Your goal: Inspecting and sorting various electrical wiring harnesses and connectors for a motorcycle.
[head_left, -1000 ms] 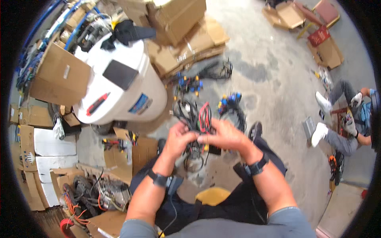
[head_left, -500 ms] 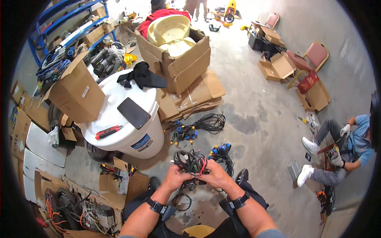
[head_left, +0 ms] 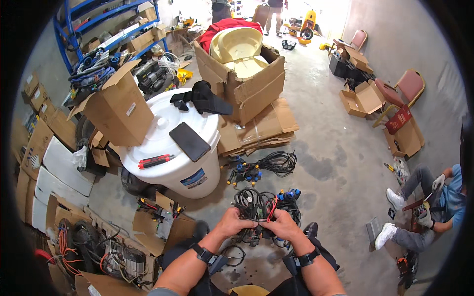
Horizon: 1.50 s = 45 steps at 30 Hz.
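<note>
Low in the head view, my left hand [head_left: 232, 222] and my right hand [head_left: 281, 224] both grip a bundle of black coiled cables [head_left: 249, 202], with a thin red cable looped at its right side. My thumbs meet near the middle, and connectors dangle below. Just behind the bundle on the floor lie cables with blue and yellow connectors [head_left: 289, 196], and another such coil [head_left: 275, 163] is farther back. To the left, a white drum [head_left: 195, 175] carries a phone [head_left: 190, 142], red-and-black tools [head_left: 155, 161] and black straps [head_left: 207, 98] on its lid.
An open carton [head_left: 259, 93] stands on flattened cardboard [head_left: 271, 128]. Boxes of parts [head_left: 111, 246] are at lower left, blue shelving [head_left: 79, 15] upper left. A seated person [head_left: 447, 204] in gloves is at right, near chairs [head_left: 410, 86] along the wall. Other people [head_left: 274, 19] stand far back.
The view has tilted up, showing more of the room's far end. My hands still hold the cable bundle and have shifted slightly right and lower in the picture.
</note>
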Available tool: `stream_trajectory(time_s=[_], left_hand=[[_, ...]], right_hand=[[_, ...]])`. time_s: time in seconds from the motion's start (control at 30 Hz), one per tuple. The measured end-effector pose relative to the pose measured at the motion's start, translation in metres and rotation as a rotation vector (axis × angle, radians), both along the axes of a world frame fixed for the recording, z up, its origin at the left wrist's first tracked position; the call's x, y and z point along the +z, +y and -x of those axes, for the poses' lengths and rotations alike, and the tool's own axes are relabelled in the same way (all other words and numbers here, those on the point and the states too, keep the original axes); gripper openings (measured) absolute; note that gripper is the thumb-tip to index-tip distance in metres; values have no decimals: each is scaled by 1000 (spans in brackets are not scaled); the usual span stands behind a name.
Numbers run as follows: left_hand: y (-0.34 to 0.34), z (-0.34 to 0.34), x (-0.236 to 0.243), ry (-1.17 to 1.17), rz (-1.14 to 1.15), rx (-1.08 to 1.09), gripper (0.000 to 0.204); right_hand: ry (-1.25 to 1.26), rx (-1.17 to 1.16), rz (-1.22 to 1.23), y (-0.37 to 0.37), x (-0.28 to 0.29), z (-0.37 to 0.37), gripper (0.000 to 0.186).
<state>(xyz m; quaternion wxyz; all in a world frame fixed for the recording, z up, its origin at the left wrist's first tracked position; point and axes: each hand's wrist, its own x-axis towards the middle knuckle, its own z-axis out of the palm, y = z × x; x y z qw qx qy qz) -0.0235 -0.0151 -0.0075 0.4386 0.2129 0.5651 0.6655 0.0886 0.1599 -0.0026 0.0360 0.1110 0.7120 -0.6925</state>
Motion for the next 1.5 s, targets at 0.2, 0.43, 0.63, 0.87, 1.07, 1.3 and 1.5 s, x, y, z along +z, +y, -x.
stream_trajectory(time_s=[0.2,0.43,0.63,0.87,1.07,1.3,1.5], left_hand=[[-3,-6,1,0,-54,26,35],[-8,11,0,-84,14,74,30],[-5,15,-9,-197,-72,93,26],[-2,4,2,-151,-78,113,25],[-2,7,-5,-57,-38,127,26],[3,4,-8,-4,-22,160,28],[1,6,-1,-189,-102,138,26]], right_hand=[[50,-30,153,-6,-22,-4,27],[100,-87,241,-2,-16,12,31],[67,-74,438,-2,10,12,28],[-16,-70,508,-4,4,5,30],[-31,-7,479,-3,9,4,38],[27,-129,373,-6,13,10,43],[23,-183,438,-2,8,9,43]])
